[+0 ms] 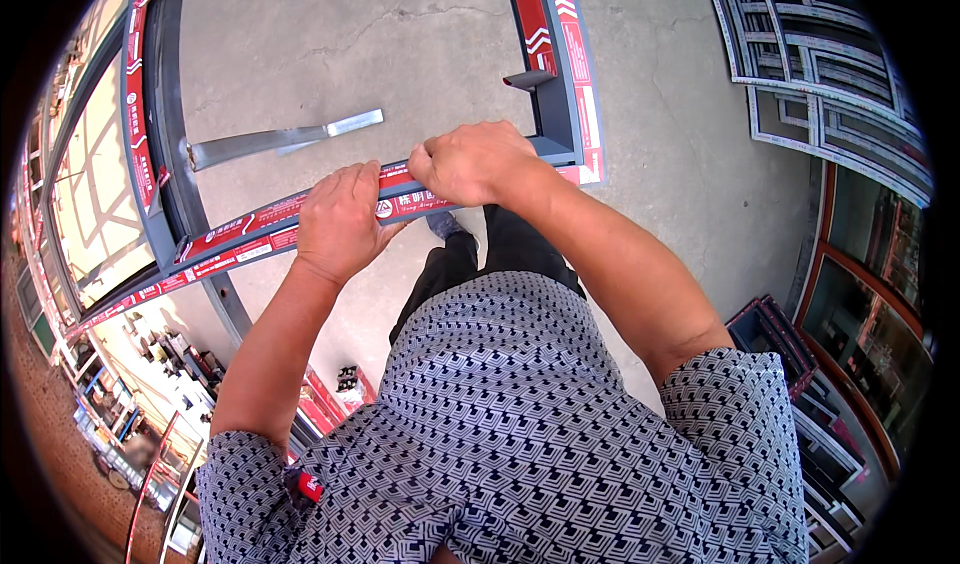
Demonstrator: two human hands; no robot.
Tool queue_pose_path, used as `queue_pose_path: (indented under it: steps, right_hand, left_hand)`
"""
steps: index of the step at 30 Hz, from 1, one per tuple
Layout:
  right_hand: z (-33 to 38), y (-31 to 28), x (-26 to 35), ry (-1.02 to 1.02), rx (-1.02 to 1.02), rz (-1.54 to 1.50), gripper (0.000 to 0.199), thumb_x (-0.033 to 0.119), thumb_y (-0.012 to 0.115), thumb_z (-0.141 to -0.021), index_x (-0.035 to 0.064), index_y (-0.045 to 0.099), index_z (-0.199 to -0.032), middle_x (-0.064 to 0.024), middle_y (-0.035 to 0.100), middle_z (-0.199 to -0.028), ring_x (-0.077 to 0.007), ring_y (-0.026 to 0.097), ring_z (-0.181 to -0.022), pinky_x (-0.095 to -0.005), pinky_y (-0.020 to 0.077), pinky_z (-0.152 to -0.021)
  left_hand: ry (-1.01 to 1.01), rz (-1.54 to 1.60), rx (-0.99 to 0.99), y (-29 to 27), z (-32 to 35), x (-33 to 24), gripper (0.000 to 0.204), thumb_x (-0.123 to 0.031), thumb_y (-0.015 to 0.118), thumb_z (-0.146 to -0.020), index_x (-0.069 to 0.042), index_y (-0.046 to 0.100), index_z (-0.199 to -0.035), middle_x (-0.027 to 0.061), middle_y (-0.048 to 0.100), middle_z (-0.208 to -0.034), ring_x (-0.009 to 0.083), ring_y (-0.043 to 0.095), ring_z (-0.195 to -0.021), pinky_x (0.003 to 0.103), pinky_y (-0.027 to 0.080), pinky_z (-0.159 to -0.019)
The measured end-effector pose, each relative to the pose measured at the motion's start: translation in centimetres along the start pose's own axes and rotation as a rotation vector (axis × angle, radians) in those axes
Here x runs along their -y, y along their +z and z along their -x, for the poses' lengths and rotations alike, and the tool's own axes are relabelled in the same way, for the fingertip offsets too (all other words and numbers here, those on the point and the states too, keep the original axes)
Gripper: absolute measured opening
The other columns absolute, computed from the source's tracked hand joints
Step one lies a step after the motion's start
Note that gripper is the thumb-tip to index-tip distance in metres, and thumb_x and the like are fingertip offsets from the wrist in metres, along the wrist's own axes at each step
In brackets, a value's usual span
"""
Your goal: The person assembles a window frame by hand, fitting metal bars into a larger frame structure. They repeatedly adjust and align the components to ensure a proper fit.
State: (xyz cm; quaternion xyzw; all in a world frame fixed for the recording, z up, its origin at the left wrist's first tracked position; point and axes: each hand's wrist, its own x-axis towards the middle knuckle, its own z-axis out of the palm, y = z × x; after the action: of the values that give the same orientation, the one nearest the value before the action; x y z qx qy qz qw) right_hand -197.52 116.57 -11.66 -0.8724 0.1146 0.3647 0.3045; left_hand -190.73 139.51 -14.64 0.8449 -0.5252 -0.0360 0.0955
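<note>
A grey window frame (590, 114) covered with red and white protective film lies in front of me. Its near bar (240, 236) runs from lower left to the right, below my chest. My left hand (342, 219) is closed over the middle of this bar, thumb on the near side. Further right, my right hand (478, 162) is curled round the same bar, knuckles up and close to the frame's right corner. What lies under its fingers is hidden.
Inside the frame's opening, a grey metal strip (260, 147) shows above the concrete floor (680, 194). More window frames (800, 44) are stacked at the far right. Dark frames (770, 339) stand at the near right. At left lie assorted tools and parts (180, 359).
</note>
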Motion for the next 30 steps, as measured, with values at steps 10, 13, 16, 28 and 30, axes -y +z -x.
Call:
queue_pose_path:
  steps: [10,13,16,28,30]
  right_hand:
    - [0.1,0.2,-0.2,-0.022,-0.036,-0.008,0.066,0.047,0.026,-0.109,0.0103,0.080,-0.121,-0.0203,0.080,-0.116,-0.0393,0.074,-0.112,-0.0512,0.0536,-0.105]
    - [-0.1,0.4,-0.2,-0.019,-0.041,-0.014,0.066,0.047,0.027,-0.109,0.0098,0.080,-0.120,-0.0209,0.080,-0.116,-0.0395,0.074,-0.112,-0.0512,0.0540,-0.105]
    - [-0.1,0.4,-0.2,-0.009,-0.051,-0.014,0.067,0.047,0.027,-0.108,0.0078,0.081,-0.118,-0.0222,0.079,-0.116,-0.0400,0.074,-0.112,-0.0514,0.0543,-0.105]
    - [-0.6,0.5,-0.7,0.000,-0.046,-0.045,0.071,0.051,0.029,-0.107,0.0028,0.081,-0.114,-0.0245,0.079,-0.117,-0.0404,0.074,-0.114,-0.0518,0.0541,-0.106]
    - [-0.7,0.2,-0.4,0.004,0.019,-0.041,0.073,0.053,0.029,-0.106,0.0023,0.081,-0.115,-0.0238,0.079,-0.118,-0.0400,0.074,-0.114,-0.0514,0.0538,-0.107]
  left_hand:
    - [0.006,0.013,0.029,0.0,-0.1,0.1,0.077,-0.047,0.094,-0.075,0.000,0.066,-0.130,0.0193,0.073,-0.115,0.0367,0.073,-0.105,0.045,0.060,-0.093]
    - [0.023,-0.006,0.022,0.2,0.0,0.1,0.077,-0.046,0.094,-0.076,0.000,0.065,-0.131,0.0202,0.073,-0.117,0.0373,0.072,-0.107,0.046,0.059,-0.095]
    - [0.009,0.012,0.054,0.0,0.0,0.0,0.078,-0.045,0.094,-0.076,0.001,0.065,-0.132,0.0206,0.073,-0.118,0.0373,0.072,-0.109,0.046,0.059,-0.096]
    - [0.044,0.019,0.051,0.2,-0.4,0.3,0.079,-0.044,0.093,-0.077,0.003,0.063,-0.133,0.0215,0.073,-0.118,0.0378,0.072,-0.108,0.046,0.059,-0.095]
    - [0.051,0.017,0.020,0.3,0.2,0.5,0.079,-0.044,0.093,-0.078,0.003,0.063,-0.133,0.0216,0.073,-0.118,0.0379,0.072,-0.108,0.046,0.059,-0.096]
